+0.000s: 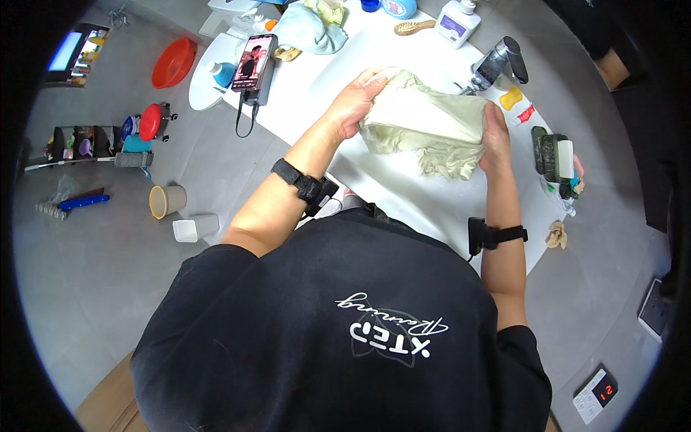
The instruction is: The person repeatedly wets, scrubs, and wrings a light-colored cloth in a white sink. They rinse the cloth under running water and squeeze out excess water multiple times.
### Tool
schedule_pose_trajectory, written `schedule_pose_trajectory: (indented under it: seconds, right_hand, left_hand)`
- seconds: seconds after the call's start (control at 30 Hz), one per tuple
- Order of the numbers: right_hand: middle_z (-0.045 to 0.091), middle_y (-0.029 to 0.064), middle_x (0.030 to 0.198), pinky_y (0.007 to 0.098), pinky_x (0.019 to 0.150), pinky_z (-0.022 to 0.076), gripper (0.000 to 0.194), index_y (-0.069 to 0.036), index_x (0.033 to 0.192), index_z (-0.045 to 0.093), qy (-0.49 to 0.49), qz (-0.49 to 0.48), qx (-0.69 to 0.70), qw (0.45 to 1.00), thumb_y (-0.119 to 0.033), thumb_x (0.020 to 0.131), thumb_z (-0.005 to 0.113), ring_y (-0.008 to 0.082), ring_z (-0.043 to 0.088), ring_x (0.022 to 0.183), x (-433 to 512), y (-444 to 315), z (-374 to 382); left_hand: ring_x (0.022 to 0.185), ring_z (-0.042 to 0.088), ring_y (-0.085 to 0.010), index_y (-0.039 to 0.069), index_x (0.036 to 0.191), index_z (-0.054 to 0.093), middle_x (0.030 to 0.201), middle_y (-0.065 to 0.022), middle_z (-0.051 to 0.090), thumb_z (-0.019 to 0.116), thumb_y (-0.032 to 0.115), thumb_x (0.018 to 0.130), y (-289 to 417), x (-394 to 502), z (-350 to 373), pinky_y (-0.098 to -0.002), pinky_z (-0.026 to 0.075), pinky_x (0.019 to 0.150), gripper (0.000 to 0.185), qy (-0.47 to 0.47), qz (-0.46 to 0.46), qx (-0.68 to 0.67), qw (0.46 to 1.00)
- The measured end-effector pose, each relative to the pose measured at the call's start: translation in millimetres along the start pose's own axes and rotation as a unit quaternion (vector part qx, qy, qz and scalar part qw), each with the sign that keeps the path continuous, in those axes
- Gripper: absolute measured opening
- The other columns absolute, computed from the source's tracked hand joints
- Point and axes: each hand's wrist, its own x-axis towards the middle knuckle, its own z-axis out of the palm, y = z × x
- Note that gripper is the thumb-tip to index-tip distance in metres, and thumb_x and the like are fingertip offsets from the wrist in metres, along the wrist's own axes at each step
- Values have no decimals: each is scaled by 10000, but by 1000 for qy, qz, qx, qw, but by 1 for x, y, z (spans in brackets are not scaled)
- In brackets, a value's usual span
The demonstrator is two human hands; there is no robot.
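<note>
A wet, pale green cloth (426, 116) is stretched between my two hands above the white washbasin (399, 189). My left hand (359, 100) grips its left end, with the thumb on top. At the opposite end, my right hand (495, 137) holds the cloth by its side edge. The lower part hangs in crumpled folds toward the basin, so I cannot tell what kind of item it is. Just beyond my right hand stands the chrome faucet (494, 65). The cloth and my hands hide part of the basin.
A phone (255, 62) on a stand, with a dangling cable, is at the left rim. Light blue cloth (307, 29), a wooden hairbrush (414, 27) and a white pump bottle (456, 24) line the back. Yellow soap (510, 99) and a scrub brush (553, 156) lie along the right.
</note>
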Motion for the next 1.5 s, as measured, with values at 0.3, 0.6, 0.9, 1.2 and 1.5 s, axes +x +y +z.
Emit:
schedule_pose_trajectory:
  seconds: [0.3,0.6,0.9,1.2,1.5]
  right_hand:
    - [571,74,1124,291,891,456,295,-59,1221,547,-5,-120,-40,992,-188,981,435,160,552,1003,-19,-16,7]
    - [602,69,1055,276,849,454,321,-33,1103,611,-118,-110,-243,957,-273,891,590,165,567,968,-20,-15,-12]
    - [579,67,877,292,724,463,355,2,1017,553,27,-50,-190,980,-240,776,651,128,542,804,-28,31,32]
    - [637,233,737,449,666,503,336,17,803,662,78,-121,-492,859,-309,833,583,398,638,716,-23,53,89]
    - [632,256,784,437,739,479,420,17,798,642,88,-80,-422,899,-342,908,454,425,610,739,-23,45,91]
  left_hand:
    - [1094,567,-266,193,1283,539,1176,-142,597,713,355,790,-4,4,-10,-350,441,939,548,-112,128,549,818]
    - [918,588,-158,93,1052,610,995,-21,614,549,342,924,-19,9,-12,-309,484,761,287,-69,-17,189,979]
    - [988,582,-193,103,1093,499,1087,-85,570,406,303,985,-66,22,7,-392,515,815,246,14,-86,-203,975]
    - [794,599,-206,23,1030,589,928,-109,625,422,280,955,-108,19,35,-361,507,685,315,31,-176,-197,964]
    - [679,584,-169,51,935,603,805,-74,615,455,346,951,-95,19,30,-309,479,579,330,41,-159,-11,986]
